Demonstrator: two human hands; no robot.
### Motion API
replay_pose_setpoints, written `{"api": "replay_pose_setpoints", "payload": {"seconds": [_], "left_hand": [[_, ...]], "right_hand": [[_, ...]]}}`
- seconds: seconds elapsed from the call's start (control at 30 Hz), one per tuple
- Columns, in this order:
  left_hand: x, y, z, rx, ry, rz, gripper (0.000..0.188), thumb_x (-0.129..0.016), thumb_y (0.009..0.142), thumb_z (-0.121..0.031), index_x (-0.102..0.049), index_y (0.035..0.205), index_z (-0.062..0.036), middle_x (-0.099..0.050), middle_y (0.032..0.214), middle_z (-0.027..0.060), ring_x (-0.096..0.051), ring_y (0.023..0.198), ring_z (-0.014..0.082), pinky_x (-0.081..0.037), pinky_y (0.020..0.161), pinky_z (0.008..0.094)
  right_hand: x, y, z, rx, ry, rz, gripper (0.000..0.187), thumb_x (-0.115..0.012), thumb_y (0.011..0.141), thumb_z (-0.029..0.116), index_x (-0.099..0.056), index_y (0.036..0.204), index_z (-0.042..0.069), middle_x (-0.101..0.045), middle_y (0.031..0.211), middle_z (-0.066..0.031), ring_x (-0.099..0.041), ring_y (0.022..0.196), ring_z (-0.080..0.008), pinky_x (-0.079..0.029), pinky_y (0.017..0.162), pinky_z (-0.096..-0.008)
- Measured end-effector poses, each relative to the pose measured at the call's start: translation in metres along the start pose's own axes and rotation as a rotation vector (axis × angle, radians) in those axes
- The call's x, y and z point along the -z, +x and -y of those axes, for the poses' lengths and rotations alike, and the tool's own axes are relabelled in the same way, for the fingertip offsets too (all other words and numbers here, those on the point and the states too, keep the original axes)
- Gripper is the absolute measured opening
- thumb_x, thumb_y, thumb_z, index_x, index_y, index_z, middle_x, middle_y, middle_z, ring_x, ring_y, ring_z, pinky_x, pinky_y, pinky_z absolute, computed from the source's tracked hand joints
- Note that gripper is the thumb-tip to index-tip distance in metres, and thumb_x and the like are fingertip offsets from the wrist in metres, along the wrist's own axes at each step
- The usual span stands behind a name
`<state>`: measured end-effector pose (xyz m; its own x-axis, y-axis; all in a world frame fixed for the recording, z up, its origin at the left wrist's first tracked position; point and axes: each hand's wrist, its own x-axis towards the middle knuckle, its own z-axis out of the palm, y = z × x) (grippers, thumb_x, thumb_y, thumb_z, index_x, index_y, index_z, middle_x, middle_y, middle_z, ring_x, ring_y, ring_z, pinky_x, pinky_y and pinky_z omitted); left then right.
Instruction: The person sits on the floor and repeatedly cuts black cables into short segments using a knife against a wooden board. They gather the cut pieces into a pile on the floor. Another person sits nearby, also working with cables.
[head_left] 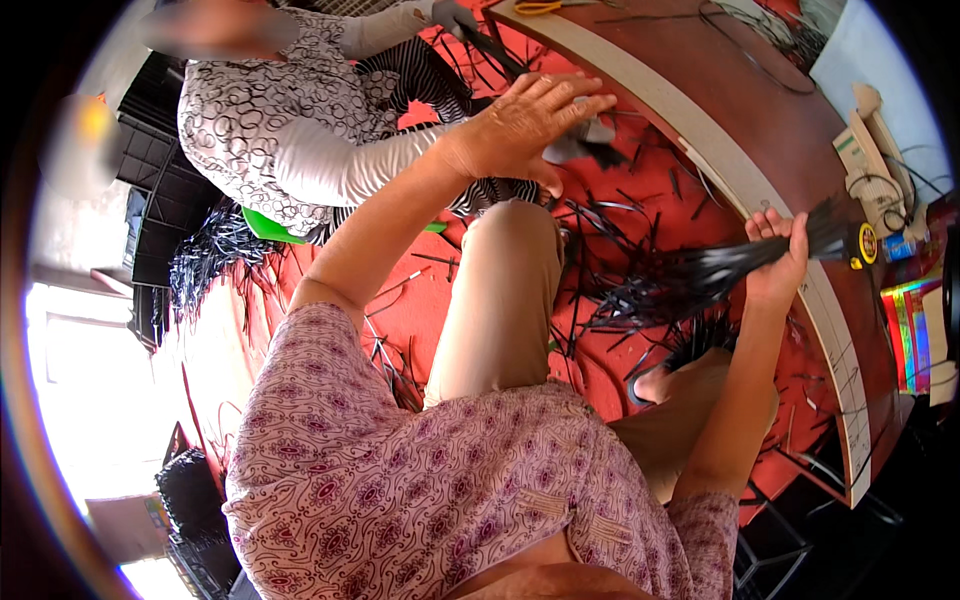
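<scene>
- Bundle of black strips (690, 280): above the red floor (620, 375), beside the surface (770, 120); its far end merges with loose strips, so where it stops is unclear.
- Right hand (778, 262): fingers wrapped around the bundle; the strips jutting past it toward the surface are blurred.
- Left hand (525, 125): fingers loosely spread, hiding part of a blurred grey shape beyond.
- Tape measure (862, 245): black and yellow, near the jutting strips.
- Co-worker (235, 130): cut off at the upper edge.
</scene>
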<state>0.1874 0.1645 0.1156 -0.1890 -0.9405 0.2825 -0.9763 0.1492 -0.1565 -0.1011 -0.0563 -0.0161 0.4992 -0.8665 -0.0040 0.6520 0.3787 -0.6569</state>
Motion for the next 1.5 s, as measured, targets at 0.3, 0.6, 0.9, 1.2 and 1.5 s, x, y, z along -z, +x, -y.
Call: {"api": "replay_pose_setpoints", "payload": {"seconds": [0.3,0.6,0.9,1.2,1.5], "left_hand": [[-0.039,0.057,-0.017,0.141,-0.031,0.046,0.071,-0.072,0.074,-0.041,-0.045,0.134,-0.0151,-0.056,0.117,0.0121,-0.055,0.108,0.0295,-0.041,0.092,0.0466],[-0.083,0.078,-0.008,-0.020,0.056,0.265,0.034,-0.053,0.090,-0.039,-0.067,0.102,-0.0111,-0.060,0.107,0.0080,-0.051,0.110,0.0233,-0.038,0.093,0.0408],[-0.029,0.094,0.014,0.199,-0.802,0.439,0.036,-0.049,0.095,-0.037,-0.066,0.098,-0.0052,-0.065,0.098,0.0037,-0.058,0.093,0.0131,-0.046,0.086,0.0285],[-0.019,0.089,0.023,0.259,-0.560,0.461,0.050,-0.052,0.091,-0.052,-0.061,0.088,-0.0025,-0.059,0.077,0.0039,-0.056,0.073,0.0138,-0.044,0.065,0.0312],[-0.058,0.115,-0.015,0.440,-0.771,0.153,0.049,-0.049,0.093,-0.048,-0.054,0.078,-0.0013,-0.049,0.062,0.0063,-0.055,0.055,0.0190,-0.043,0.049,0.0360]], "right_hand": [[-0.014,-0.023,0.011,-0.090,0.051,0.140,0.035,-0.053,0.095,0.038,-0.043,0.071,0.015,-0.036,0.056,0.0036,-0.036,0.047,-0.0095,-0.034,0.047,-0.0261],[-0.006,-0.028,0.023,-0.059,0.117,0.094,0.035,-0.055,0.093,0.038,-0.042,0.071,0.015,-0.034,0.058,0.0045,-0.033,0.048,-0.0090,-0.032,0.049,-0.0253],[0.015,-0.034,0.046,0.010,0.128,0.082,0.034,-0.051,0.096,0.038,-0.042,0.073,0.014,-0.035,0.059,0.0041,-0.035,0.049,-0.0090,-0.033,0.050,-0.0254],[0.015,-0.031,0.043,-0.021,0.119,0.055,0.035,-0.051,0.096,0.038,-0.042,0.071,0.015,-0.035,0.058,0.0045,-0.035,0.047,-0.0087,-0.033,0.048,-0.0256],[0.029,-0.030,0.049,0.018,0.167,-0.013,0.036,-0.057,0.092,0.039,-0.041,0.071,0.015,-0.030,0.058,0.0049,-0.030,0.048,-0.0093,-0.028,0.048,-0.0256]]}}
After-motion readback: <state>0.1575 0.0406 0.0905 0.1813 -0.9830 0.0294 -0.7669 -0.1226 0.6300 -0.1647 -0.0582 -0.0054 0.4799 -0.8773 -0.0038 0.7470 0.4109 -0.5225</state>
